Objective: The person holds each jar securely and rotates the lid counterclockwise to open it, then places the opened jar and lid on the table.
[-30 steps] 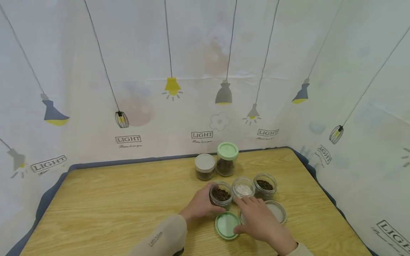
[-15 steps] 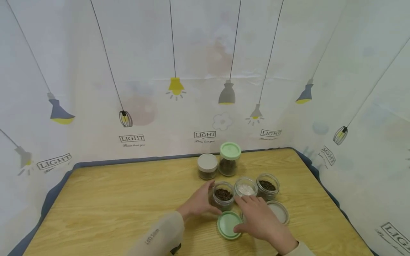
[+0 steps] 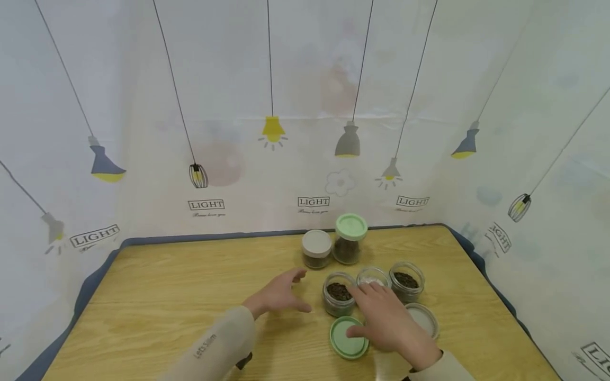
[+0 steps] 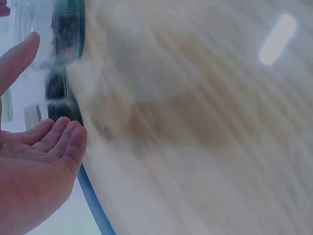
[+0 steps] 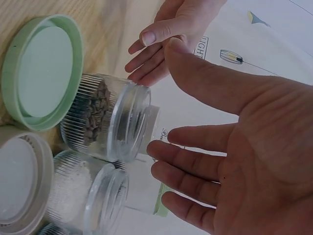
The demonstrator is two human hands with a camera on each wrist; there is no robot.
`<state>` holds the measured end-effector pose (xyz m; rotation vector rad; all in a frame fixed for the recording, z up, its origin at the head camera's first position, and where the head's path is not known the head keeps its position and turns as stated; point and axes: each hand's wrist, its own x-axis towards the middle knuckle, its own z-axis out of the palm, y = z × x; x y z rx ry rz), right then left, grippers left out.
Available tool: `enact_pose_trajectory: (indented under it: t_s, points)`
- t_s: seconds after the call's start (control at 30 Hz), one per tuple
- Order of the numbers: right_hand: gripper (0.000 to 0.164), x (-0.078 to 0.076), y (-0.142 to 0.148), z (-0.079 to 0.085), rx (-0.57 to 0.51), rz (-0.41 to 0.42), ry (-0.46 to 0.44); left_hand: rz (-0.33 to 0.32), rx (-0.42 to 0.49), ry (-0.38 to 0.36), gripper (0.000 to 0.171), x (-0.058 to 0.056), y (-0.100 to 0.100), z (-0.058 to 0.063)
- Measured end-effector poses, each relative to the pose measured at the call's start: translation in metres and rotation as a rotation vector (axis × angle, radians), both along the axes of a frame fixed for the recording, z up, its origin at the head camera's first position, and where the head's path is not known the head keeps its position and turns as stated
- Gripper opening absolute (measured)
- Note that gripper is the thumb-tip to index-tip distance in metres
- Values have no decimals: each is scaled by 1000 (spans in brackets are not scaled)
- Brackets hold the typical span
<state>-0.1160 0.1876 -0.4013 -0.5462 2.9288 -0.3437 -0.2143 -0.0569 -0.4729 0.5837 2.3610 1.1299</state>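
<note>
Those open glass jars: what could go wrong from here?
The right hand is near the open jar of white contents, so a low sweep might tip and spill it. The open jar of brown pieces behind the green lid stands close beside it, so one knock could jostle both.

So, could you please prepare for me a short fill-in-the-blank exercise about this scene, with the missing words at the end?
The closed glass jars at the back of the table number exactly ____.
The middle open glass jar holds something that is ____ in colour.
In the head view, the hand whose thumb overlaps the loose green lid is the person's ____ one.
The boxed word printed on the patterned wall covering is ____.

Missing words: two; white; right; LIGHT.
</note>
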Motion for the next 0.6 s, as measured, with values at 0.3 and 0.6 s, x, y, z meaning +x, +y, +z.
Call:
enact_pose_trajectory:
  t_s: [0.3,0.6]
  points:
    - [80,-19,-10,10,33,25,34,61,8,-44,84,-19,-11,6]
    - [81,-34,-25,11,140,42,50,165,16,-66,85,-38,-5,-3]
